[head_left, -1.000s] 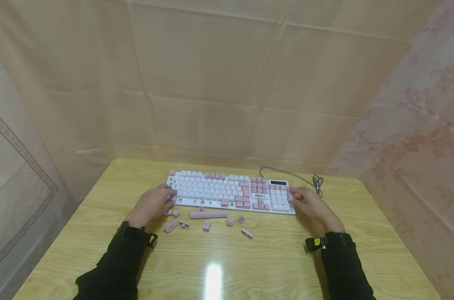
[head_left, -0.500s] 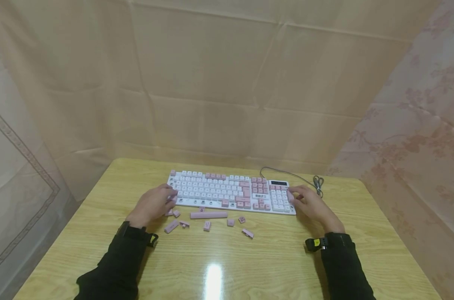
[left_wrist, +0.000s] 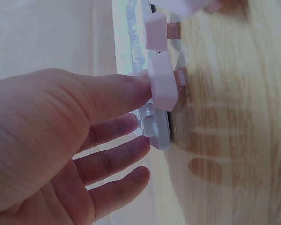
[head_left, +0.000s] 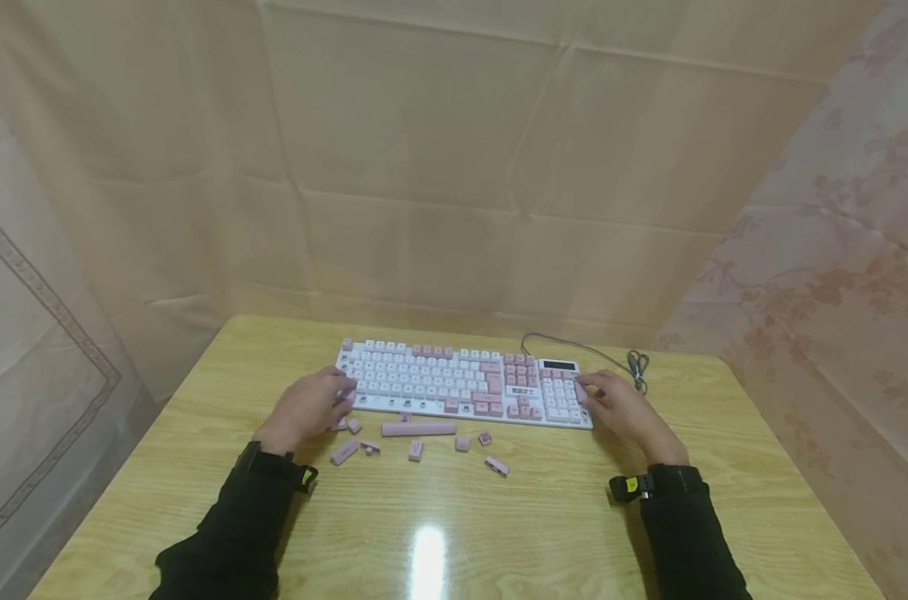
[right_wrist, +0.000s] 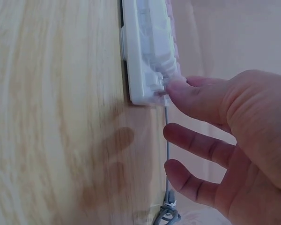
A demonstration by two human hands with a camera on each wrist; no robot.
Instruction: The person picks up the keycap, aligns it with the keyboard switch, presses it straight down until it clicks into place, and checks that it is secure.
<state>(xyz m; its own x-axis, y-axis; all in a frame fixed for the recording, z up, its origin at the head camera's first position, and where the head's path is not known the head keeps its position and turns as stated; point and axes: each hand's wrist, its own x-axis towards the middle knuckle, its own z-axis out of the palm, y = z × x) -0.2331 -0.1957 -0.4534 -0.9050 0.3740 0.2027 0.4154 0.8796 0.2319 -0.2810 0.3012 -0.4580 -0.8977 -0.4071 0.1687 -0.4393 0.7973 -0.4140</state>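
A white and pink keyboard [head_left: 424, 379] lies flat on the table, with bare switches along its bottom row and parts of both ends. At its left end my left hand [head_left: 304, 408] pinches what looks like a lilac keycap, largely hidden by thumb and index; the other fingers extend past the edge. Across at the right end, my right hand [head_left: 622, 408] pinches a lilac keycap [head_left: 581, 392] over the number pad, its lower fingers off the keyboard. Loose lilac keycaps [left_wrist: 163, 82] lie close to my left thumb.
In front of the keyboard lie a long lilac space bar [head_left: 419, 429] and several loose keycaps [head_left: 416, 451]. A grey cable [head_left: 574, 342] runs from the back to a tied bundle [head_left: 638, 367] beyond my right hand. The wooden table [head_left: 544, 533] meets a beige curtain behind.
Both hands stay at the two ends of the keyboard. Only a slight shift of the whole view shows; the loose keycaps lie as before.
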